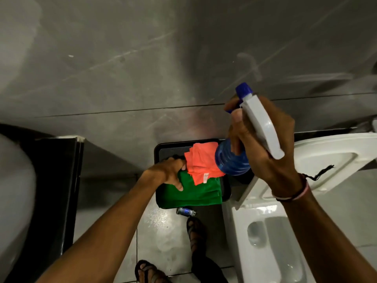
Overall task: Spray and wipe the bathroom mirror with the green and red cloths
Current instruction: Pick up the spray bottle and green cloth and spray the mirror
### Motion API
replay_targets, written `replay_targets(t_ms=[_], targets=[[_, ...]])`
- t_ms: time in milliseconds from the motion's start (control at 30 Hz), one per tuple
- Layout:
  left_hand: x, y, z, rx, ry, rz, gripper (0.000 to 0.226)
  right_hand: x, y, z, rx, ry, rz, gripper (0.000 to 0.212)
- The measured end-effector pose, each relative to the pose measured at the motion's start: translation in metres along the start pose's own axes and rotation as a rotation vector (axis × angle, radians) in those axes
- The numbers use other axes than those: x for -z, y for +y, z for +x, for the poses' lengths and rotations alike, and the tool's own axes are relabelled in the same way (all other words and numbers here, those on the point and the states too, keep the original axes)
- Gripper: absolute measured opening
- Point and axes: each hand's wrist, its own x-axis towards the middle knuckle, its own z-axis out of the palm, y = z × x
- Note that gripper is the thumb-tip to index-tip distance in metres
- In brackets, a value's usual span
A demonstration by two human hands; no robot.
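A folded green cloth (pixel 195 193) lies in a black tray (pixel 163 149) on the floor, with a folded red cloth (pixel 201 162) on top of it at the far side. My left hand (pixel 169 173) reaches down and its fingers close on the green cloth's left edge. My right hand (pixel 263 139) holds a blue spray bottle (pixel 232 162) with a white trigger head and blue nozzle, raised above the tray's right end. The mirror is not in view.
A white toilet (pixel 265 231) with raised lid stands at the right. A black cabinet (pixel 59 180) and a white basin edge (pixel 14 180) are on the left. A grey tiled wall fills the top. A small bottle (pixel 185 211) lies below the tray; sandalled feet stand on the floor.
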Motion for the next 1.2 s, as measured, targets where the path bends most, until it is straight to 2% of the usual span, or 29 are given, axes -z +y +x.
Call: replay_targets(t_ms=[100,200,233,333,400,467,533,600,667,767,867,1033,1100,1200], targets=[[-0.006,-0.002,-0.001,0.044,-0.099,-0.110,0.067,0.001,0.000,-0.003,-0.036,-0.034,-0.042,0.027],[-0.001,0.000,-0.026,0.014,-0.112,-0.473,0.026,-0.001,-0.009,-0.001,-0.038,-0.059,-0.055,0.032],[0.003,-0.001,-0.041,0.000,-0.118,-0.613,0.019,-0.002,-0.014,-0.001,-0.030,-0.058,-0.058,0.033],[0.012,-0.010,-0.099,-0.060,-0.131,-0.929,0.030,-0.009,-0.036,0.001,0.017,-0.032,-0.072,0.035],[0.016,-0.020,-0.144,-0.110,-0.073,-1.060,0.036,-0.018,-0.057,0.002,0.054,-0.009,-0.097,0.033],[0.016,-0.025,-0.183,-0.180,0.031,-1.205,0.036,-0.026,-0.078,0.003,0.091,0.012,-0.113,0.032],[0.020,-0.027,-0.231,-0.292,0.205,-1.356,0.036,-0.036,-0.107,0.002,0.148,0.000,-0.164,0.035],[0.023,-0.026,-0.270,-0.383,0.381,-1.532,0.047,-0.044,-0.136,0.002,0.200,-0.036,-0.198,0.034],[0.029,-0.024,-0.307,-0.491,0.555,-1.657,0.054,-0.053,-0.169,0.003,0.223,-0.071,-0.097,0.027],[0.050,-0.016,-0.360,-0.702,0.784,-1.763,0.053,-0.068,-0.223,0.008,0.195,-0.109,0.132,0.024],[0.083,-0.010,-0.414,-0.933,0.969,-1.796,0.046,-0.085,-0.285,0.010,0.163,-0.181,0.372,0.030],[0.131,-0.014,-0.474,-1.040,1.260,-1.841,0.036,-0.116,-0.351,0.015,0.259,-0.241,0.288,0.040],[0.140,-0.020,-0.493,-1.066,1.305,-1.833,0.035,-0.129,-0.371,0.015,0.263,-0.285,0.306,0.040],[0.146,-0.033,-0.517,-1.119,1.328,-1.798,0.045,-0.152,-0.393,0.013,0.233,-0.383,0.331,0.043]])
